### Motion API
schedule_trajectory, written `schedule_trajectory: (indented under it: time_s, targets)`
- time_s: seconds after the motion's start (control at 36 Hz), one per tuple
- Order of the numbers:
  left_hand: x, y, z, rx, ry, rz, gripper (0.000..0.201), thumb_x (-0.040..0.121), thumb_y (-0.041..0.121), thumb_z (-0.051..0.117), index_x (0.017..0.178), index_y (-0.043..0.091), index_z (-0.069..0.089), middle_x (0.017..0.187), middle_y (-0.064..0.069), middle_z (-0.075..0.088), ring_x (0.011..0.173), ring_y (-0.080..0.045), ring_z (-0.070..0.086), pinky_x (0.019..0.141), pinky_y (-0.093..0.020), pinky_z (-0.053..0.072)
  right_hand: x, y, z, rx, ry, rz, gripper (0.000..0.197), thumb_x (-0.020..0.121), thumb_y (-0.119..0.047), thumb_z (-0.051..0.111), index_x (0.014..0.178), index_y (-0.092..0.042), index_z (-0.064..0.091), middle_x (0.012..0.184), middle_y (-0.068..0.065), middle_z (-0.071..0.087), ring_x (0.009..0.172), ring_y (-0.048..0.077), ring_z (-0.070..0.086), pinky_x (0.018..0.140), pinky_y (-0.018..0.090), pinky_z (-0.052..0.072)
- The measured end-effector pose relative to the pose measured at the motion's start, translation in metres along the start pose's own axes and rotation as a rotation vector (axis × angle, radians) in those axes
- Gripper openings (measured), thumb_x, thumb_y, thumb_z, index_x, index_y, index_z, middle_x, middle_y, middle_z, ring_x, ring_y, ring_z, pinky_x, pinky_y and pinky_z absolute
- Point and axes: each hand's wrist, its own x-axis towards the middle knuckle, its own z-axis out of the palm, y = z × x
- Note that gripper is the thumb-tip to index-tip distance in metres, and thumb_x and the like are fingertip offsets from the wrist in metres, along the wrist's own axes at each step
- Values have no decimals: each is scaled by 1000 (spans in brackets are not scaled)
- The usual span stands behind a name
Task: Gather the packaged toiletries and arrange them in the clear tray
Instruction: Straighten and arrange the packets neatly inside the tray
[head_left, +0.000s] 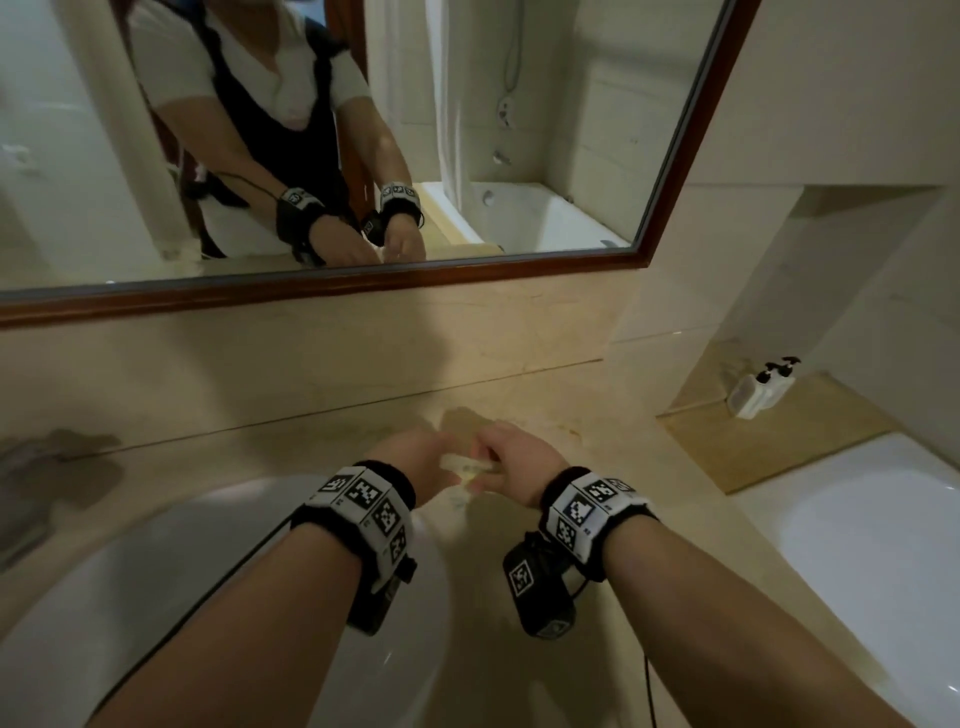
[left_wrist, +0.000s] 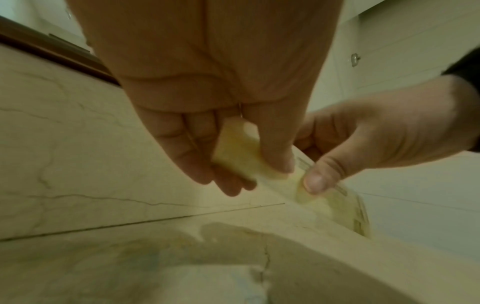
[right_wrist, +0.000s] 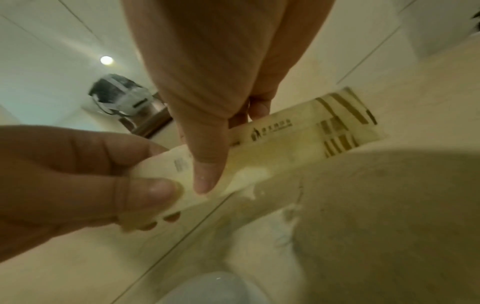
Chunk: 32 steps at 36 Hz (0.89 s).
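A long flat cream packet (head_left: 470, 467) with gold stripes and a small printed logo hangs above the marble counter (head_left: 260, 395), behind the sink. My left hand (head_left: 415, 460) pinches its left end (left_wrist: 239, 152) between thumb and fingers. My right hand (head_left: 501, 457) pinches it a little further along, thumb on top (right_wrist: 205, 174). The striped end (right_wrist: 342, 123) sticks out free to the right. It may be more than one packet stacked; I cannot tell. In the left wrist view the right hand (left_wrist: 363, 144) comes in from the right. I see no clear tray in any view.
A white sink basin (head_left: 156, 597) lies under my left forearm. A wood-framed mirror (head_left: 467, 280) hangs behind the counter. A white bathtub (head_left: 857, 545) is at the right, with pump bottles in a white holder (head_left: 761, 389) on its ledge.
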Motion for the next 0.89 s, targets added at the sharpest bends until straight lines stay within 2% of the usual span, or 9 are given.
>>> schedule_trajectory:
  time_s: [0.08,0.17,0.25,0.42,0.5,0.64,0.72,0.81,0.89]
  targets:
    - [-15,-13,-7,-3,-31,-23,31,92,28,50,121,21,59,118,-4,64,111,-23,59,95,-33,46,-4,-21,-2,54,54,-27,35,80,-28,72,108,-14,56,100,-3,49,83,12,46,73,23,35]
    - [-39,-31,-15,-97,-1,-49,27,90,27,54,113,18,65,113,-3,67,107,-22,61,97,-35,48,-9,-42,-4,29,38,-53,37,84,-31,67,114,-14,56,113,2,61,88,18,55,74,24,40]
    - [-65,-54,-24,-105,56,-115,28,92,29,54,115,16,64,118,-4,65,112,-23,58,97,-32,46,-12,-57,-1,-85,3,-54,33,89,-32,61,115,-13,59,115,7,63,104,26,58,83,30,44]
    - [-119,-110,-33,-157,116,-274,33,90,32,58,120,19,63,124,-4,63,116,-23,56,102,-35,44,-13,-95,12,-84,3,-63,28,92,-27,56,117,-16,61,118,5,61,108,23,57,86,26,42]
    - [-145,-137,-36,-176,155,-310,32,90,28,57,120,17,60,122,-6,62,113,-25,57,97,-33,46,-9,-129,22,-58,-11,-116,26,93,-27,54,114,-16,64,115,5,64,106,24,59,86,28,44]
    - [-191,-186,-38,-156,200,-397,21,92,21,51,111,15,56,113,-9,61,93,-24,54,74,-28,39,-5,-190,44,-85,-23,-191,25,95,-25,51,115,-17,64,117,5,63,108,23,58,88,28,43]
    - [-224,-218,-40,-152,194,-431,17,92,21,52,107,16,59,109,-6,61,91,-22,53,76,-27,42,-6,-229,58,-104,-61,-250,26,96,-22,50,118,-15,63,119,5,63,108,22,59,88,25,42]
    - [-257,-254,-41,-168,223,-451,15,86,20,60,101,16,65,113,-3,64,101,-22,58,87,-29,47,-7,-271,73,-119,-100,-299,24,95,-20,50,114,-16,63,116,5,64,105,22,60,89,30,45]
    - [-293,-287,-42,-185,203,-506,19,87,22,61,105,16,65,111,-2,65,103,-20,59,82,-25,43,-7,-311,91,-135,-128,-353,22,93,-19,51,110,-17,65,112,4,66,102,22,60,84,29,45]
